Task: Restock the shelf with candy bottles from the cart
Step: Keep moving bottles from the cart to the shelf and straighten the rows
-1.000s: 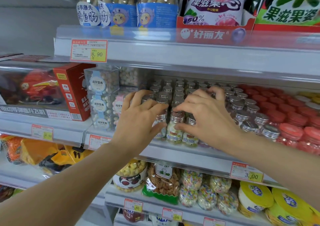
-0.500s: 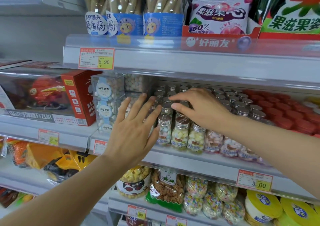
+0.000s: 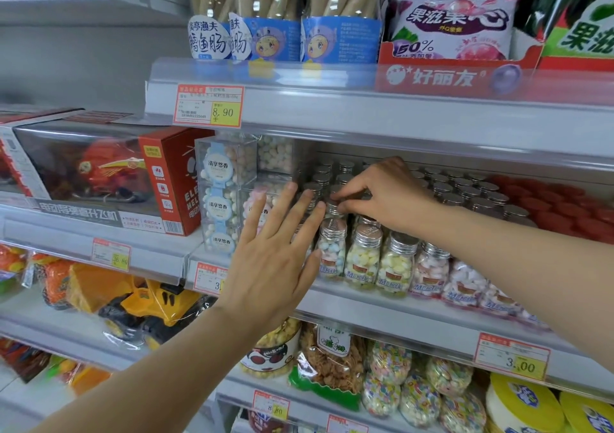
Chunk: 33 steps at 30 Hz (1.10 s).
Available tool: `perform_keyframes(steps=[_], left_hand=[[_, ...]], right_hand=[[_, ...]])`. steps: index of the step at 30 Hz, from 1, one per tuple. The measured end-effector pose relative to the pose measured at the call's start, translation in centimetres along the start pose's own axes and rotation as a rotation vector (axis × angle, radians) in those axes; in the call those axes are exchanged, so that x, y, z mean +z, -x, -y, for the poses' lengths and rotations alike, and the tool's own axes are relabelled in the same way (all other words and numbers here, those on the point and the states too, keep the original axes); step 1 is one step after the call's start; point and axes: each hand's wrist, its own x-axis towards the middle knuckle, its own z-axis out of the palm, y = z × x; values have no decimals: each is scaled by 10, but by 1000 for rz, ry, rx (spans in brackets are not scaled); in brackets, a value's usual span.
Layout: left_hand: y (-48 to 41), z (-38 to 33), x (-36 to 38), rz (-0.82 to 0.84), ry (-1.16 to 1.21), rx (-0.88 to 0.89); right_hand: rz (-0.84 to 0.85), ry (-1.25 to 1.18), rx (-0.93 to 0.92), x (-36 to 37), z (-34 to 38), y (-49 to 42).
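Small clear candy bottles [image 3: 362, 256] with silver caps stand in several rows on the middle shelf [image 3: 382, 306]. My left hand [image 3: 275, 260] is flat with fingers spread, its fingertips against the left side of the front bottles. My right hand [image 3: 382, 196] reaches in from the right, over the rows, and its fingertips pinch the silver cap of a bottle [image 3: 333, 207] in the second row. The cart is out of view.
Clear cube candy boxes [image 3: 222, 196] stand left of the bottles, next to a red toy box [image 3: 172, 180]. Red-capped jars [image 3: 564, 210] fill the shelf's right part. The shelf above [image 3: 365, 107] overhangs closely. Bagged snacks [image 3: 329, 363] and a yellow toy truck [image 3: 143, 303] sit lower down.
My left hand has slid right until its fingers touch the front bottles. My right hand has curled its fingers down onto a second-row cap. The view has shifted left and closer.
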Motion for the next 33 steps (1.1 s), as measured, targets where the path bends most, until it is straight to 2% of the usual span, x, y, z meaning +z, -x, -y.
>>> perform_keyframes(steps=[7, 22, 29, 33], left_hand=[[0, 0, 0, 3, -6, -3], [4, -4, 1, 0, -1, -19], [5, -3, 1, 8, 5, -28], [5, -4, 2, 20, 29, -35]], right_hand=[[-55, -97, 24, 5, -4, 5], [3, -149, 62, 6, 3, 8], [-26, -308, 97, 10, -1, 8], [-8, -300, 83, 10, -3, 7]])
